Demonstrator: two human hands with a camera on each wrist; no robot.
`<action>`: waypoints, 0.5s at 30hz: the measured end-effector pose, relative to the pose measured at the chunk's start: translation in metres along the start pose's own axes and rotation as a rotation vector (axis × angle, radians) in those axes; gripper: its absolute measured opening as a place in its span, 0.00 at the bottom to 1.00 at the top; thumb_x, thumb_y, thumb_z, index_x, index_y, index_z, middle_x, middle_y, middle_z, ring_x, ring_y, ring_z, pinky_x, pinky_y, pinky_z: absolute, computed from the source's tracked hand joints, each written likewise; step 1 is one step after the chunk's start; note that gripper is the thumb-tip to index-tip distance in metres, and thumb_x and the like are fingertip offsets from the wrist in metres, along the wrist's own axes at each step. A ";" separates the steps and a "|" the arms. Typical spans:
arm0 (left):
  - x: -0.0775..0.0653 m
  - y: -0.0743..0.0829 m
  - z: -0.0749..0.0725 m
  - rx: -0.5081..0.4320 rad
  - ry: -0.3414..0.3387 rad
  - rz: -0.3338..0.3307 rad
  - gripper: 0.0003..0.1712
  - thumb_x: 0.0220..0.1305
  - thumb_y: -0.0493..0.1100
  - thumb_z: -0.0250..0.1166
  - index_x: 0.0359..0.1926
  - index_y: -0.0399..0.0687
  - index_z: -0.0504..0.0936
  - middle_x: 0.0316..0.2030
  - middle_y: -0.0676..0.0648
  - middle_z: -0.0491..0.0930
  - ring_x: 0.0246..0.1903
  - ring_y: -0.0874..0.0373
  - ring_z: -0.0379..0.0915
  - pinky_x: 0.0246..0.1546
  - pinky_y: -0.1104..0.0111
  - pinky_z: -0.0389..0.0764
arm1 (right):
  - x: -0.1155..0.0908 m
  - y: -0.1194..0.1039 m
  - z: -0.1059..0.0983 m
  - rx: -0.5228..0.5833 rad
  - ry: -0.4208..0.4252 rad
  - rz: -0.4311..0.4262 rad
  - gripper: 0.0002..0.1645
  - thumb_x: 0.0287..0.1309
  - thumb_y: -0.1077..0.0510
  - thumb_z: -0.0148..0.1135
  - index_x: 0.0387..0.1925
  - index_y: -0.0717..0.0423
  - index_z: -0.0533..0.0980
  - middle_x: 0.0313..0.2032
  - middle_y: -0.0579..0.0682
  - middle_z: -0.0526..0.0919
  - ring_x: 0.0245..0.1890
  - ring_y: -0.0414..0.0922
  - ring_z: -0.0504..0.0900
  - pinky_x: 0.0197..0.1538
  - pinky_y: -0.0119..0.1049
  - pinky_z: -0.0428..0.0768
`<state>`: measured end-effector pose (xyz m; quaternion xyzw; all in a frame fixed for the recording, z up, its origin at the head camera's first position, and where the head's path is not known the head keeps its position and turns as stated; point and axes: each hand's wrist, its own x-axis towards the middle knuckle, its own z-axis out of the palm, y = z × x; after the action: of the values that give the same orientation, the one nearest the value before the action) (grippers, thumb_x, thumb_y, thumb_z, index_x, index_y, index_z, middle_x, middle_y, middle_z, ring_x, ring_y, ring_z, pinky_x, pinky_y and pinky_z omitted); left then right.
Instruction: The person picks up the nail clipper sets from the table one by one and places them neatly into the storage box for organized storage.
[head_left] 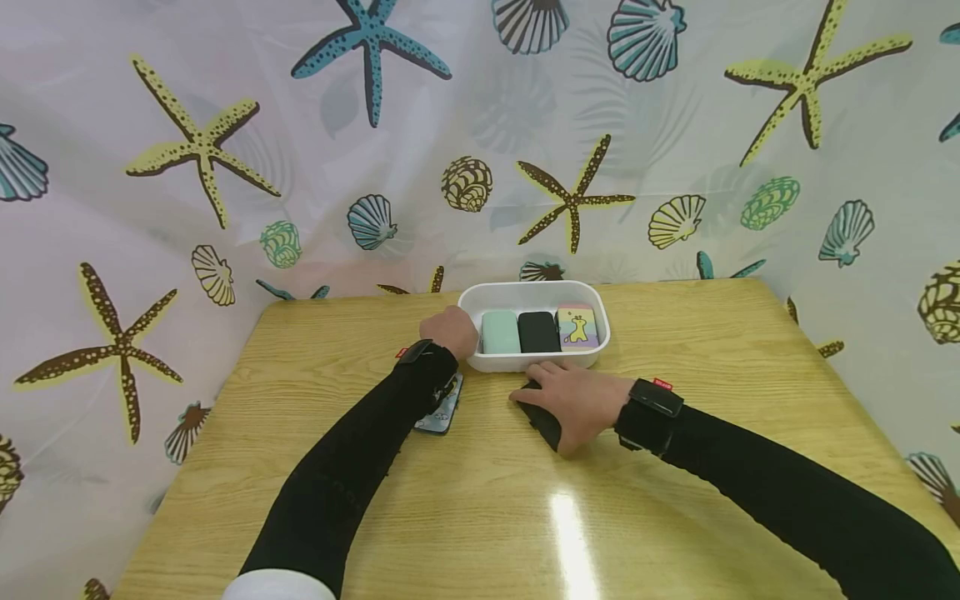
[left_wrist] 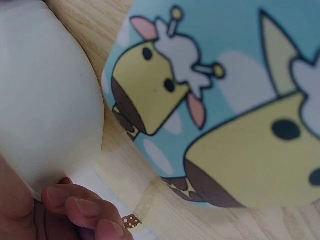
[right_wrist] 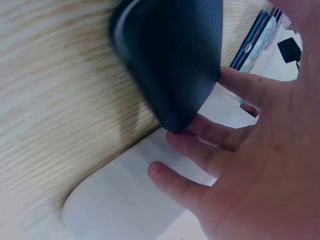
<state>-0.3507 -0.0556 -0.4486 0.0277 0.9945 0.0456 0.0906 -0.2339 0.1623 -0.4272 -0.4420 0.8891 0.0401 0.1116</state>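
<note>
At the left end of a white plastic bin (head_left: 536, 362), my left hand (head_left: 450, 331) grips the end wall, its curled fingers (left_wrist: 85, 207) showing low in the left wrist view. My right hand (head_left: 581, 404) holds a black case (head_left: 546, 423) with rounded corners, thumb on one side and fingers on the other, just in front of the bin. The right wrist view shows the case tilted, fingertips at its edge. Partly under my left wrist lies a light blue giraffe-print case (head_left: 438, 415). Three cases stand in the bin: mint (head_left: 500, 332), black (head_left: 537, 332) and pastel with a giraffe (head_left: 576, 327).
The wooden table (head_left: 712, 350) carries the bin near its back edge. A white curtain (head_left: 420, 150) printed with starfish and shells hangs behind the table and along both sides.
</note>
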 end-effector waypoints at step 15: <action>-0.002 0.001 0.000 0.014 -0.002 0.003 0.20 0.76 0.49 0.50 0.51 0.37 0.78 0.36 0.44 0.82 0.33 0.52 0.79 0.42 0.58 0.80 | -0.004 0.000 -0.020 0.168 0.066 0.006 0.52 0.44 0.37 0.69 0.73 0.39 0.65 0.68 0.52 0.63 0.56 0.46 0.67 0.52 0.39 0.73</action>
<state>-0.3489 -0.0547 -0.4478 0.0298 0.9946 0.0387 0.0912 -0.2346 0.1625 -0.4067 -0.4297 0.8938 -0.0486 0.1188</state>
